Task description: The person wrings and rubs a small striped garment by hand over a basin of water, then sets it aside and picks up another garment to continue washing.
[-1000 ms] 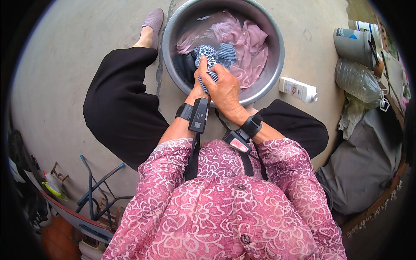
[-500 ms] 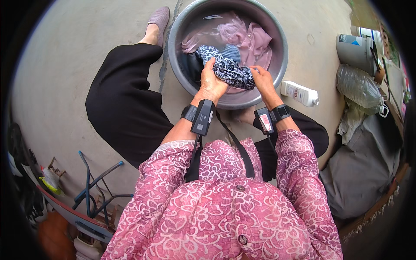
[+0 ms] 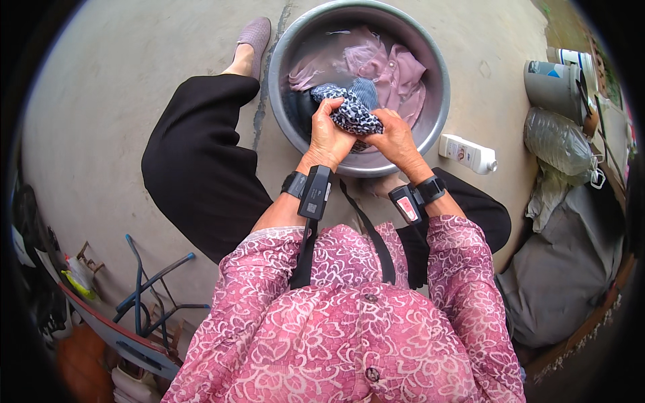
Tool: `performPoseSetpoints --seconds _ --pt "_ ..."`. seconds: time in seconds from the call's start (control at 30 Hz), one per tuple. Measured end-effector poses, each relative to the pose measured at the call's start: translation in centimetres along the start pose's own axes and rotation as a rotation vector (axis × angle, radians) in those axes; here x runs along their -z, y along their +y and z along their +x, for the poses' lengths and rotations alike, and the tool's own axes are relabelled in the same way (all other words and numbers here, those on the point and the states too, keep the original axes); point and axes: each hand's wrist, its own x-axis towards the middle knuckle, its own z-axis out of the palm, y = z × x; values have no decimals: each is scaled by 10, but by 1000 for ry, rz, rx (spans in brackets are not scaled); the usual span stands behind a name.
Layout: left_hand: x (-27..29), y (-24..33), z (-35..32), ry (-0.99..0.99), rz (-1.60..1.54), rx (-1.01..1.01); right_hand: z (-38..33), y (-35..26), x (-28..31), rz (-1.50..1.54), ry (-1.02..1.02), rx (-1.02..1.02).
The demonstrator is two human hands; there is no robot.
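blue-white spotted cloth (image 3: 349, 113) is bunched over the basin's (image 3: 443, 101) near side, gripped by your left hand (image 3: 330, 139) and right hand (image 3: 398, 141); a slack pinch could let it slip and splash.

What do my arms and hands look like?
Your left hand and right hand are bare. Pink sleeves with white floral scrolls end at the forearms. Each wrist wears a black band and dark box; the left box bears a square code, the right box a red-and-white label.
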Motion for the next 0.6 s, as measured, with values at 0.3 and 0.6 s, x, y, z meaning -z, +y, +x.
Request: performPoseSetpoints --seconds 0.3,0.6 --pt "50 -8 -3 642 623 89 28 63 -26 -418 22 -125" --pt "59 -7 7 607 646 -74 2 96 -83 -771 -464 44"
